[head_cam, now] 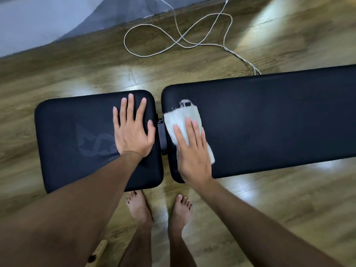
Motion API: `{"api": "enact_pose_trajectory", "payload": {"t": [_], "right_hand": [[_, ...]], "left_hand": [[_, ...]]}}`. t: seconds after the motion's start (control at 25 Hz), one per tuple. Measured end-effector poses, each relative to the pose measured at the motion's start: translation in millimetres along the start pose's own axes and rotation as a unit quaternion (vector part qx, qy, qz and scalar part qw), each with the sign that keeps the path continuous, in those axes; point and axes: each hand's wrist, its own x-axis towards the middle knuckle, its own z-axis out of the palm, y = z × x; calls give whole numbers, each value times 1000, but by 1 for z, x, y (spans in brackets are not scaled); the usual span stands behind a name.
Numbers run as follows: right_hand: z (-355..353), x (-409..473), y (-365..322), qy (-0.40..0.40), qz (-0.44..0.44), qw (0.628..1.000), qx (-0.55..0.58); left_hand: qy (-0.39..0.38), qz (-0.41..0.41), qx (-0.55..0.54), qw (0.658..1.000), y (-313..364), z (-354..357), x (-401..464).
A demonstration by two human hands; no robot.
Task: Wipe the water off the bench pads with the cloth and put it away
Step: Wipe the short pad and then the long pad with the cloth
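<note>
Seen from above: wooden floor (57,78) with glare patches, a white cable (179,38) looped beyond the bench pads and running behind the long pad's far edge. Grey fabric (81,14) across the top left corner, blurred. Two bare feet (159,209) on the floor just below the gap between the pads. Pale wooden piece (98,251) at the bottom edge, mostly hidden behind the left forearm.

Long pad (269,120) cut off at the right edge; faint logo (94,141) on the short pad (77,132) partly covered by the wrist. Dark hinge hardware in the gap, hard to make out.

Left hand (133,130) flat, fingers spread, resting on the short pad's right end. Right hand (192,151) flat, fingers straight, pressing the white cloth (185,118) onto the long pad's left end. Cloth poking out beyond the fingertips, loop tag at its far corner. Hands near each other, not touching.
</note>
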Motion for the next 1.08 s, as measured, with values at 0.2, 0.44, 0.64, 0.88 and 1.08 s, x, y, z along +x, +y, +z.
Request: {"api": "enact_pose_trajectory", "payload": {"t": [0.2,0.44,0.64,0.88,1.08], "right_hand": [[1,-35,11,-15,-9,1000,10],[-30,109,36,-3,54,998,41],[-32,112,48,20,42,999,18],[-18,-20,43,-5,69,997,20],[-17,-55,48,-20,41,999,21]], "left_hand": [[7,-2,-10,1000,-1,2,0],[1,0,-5,1000,-1,1,1],[-3,-2,-3,1000,1,1,1],[-10,-3,-10,1000,1,0,1],[-7,-8,-6,1000,1,-2,0]]}}
